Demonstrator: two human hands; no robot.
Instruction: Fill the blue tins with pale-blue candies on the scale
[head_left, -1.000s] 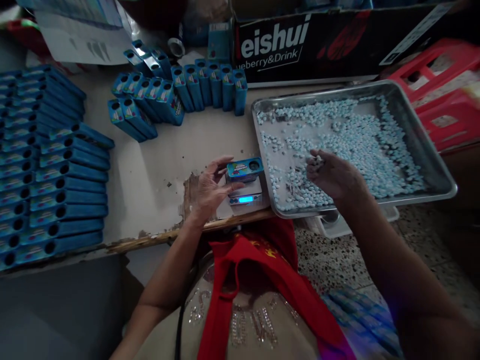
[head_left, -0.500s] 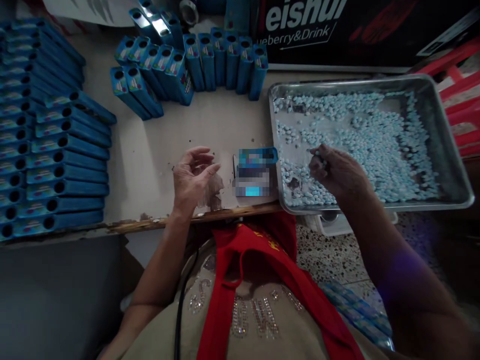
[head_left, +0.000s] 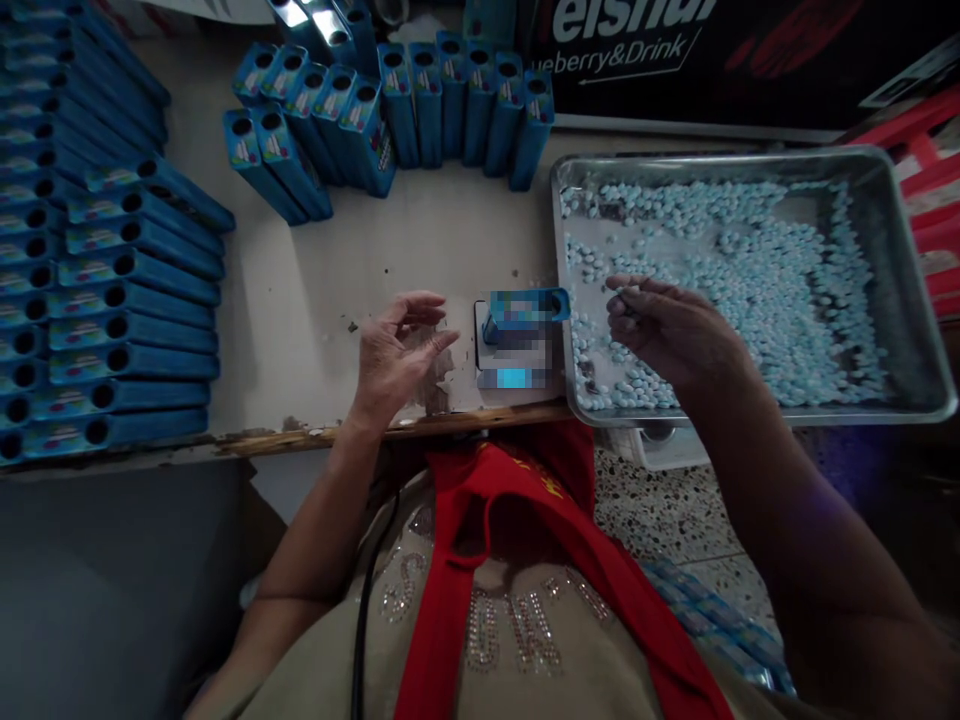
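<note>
My left hand [head_left: 405,345] hovers over the table with its fingers apart and nothing in it. Just right of it, a blue box [head_left: 519,308] with a round hole at one end stands on a small scale [head_left: 517,352] with a lit display; part of both is blurred out. My right hand [head_left: 667,325] is above the left part of a metal tray [head_left: 564,290], its fingers curled around a few small candies that show between the fingertips. Pale blue and white candies [head_left: 787,290] cover much of the tray's bottom.
Stacks of blue boxes [head_left: 135,330] fill the table's left side. More blue boxes [head_left: 450,105] stand in rows at the back. Behind the tray is a black carton [head_left: 675,85]; a red plastic frame [head_left: 926,195] is at far right. The table's worn wooden edge [head_left: 300,437] runs in front.
My right hand has shifted slightly left over the tray, its fingers turning toward the box. My left hand stays open beside the scale. The view has tilted a little.
</note>
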